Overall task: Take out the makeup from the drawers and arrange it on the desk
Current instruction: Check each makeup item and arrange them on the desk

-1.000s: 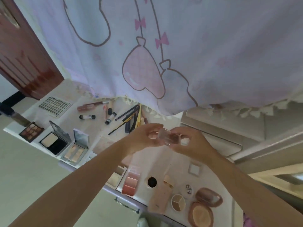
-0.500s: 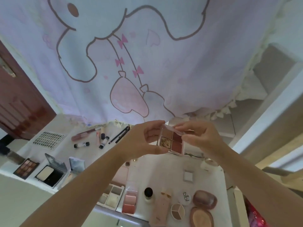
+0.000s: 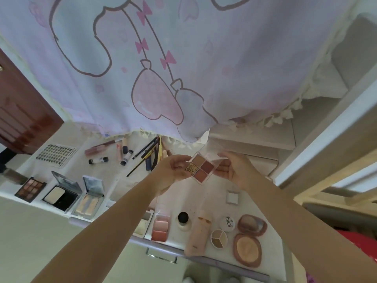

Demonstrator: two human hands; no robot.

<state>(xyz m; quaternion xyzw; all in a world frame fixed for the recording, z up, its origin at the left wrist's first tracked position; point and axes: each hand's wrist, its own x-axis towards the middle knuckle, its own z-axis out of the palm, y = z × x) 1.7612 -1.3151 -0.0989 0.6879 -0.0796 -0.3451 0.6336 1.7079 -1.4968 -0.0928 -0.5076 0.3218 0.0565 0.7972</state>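
A small four-pan eyeshadow palette (image 3: 201, 168) with a clear lid hangs open in the air above the white desk (image 3: 214, 201). My left hand (image 3: 173, 170) pinches its left edge. My right hand (image 3: 234, 170) holds its right side and the raised clear lid. Browns, reds and one gold glitter pan show. On the desk below lie a pink blush palette (image 3: 160, 227), a round trio (image 3: 218, 238), a round powder compact (image 3: 247, 250) and a pink flat case (image 3: 199, 233).
At the left sit a dark nine-pan palette (image 3: 30, 189), a black powder compact (image 3: 59, 196) and a contour compact (image 3: 89, 203). Pencils and tubes (image 3: 142, 154) lie at the back under a cartoon curtain (image 3: 163, 68). A drawer handle (image 3: 161, 255) shows below the desk's front edge.
The small palette was shut a second ago; its clear lid has been lifted and the pans now show. Both hands stayed together holding it while the view tilted upward.
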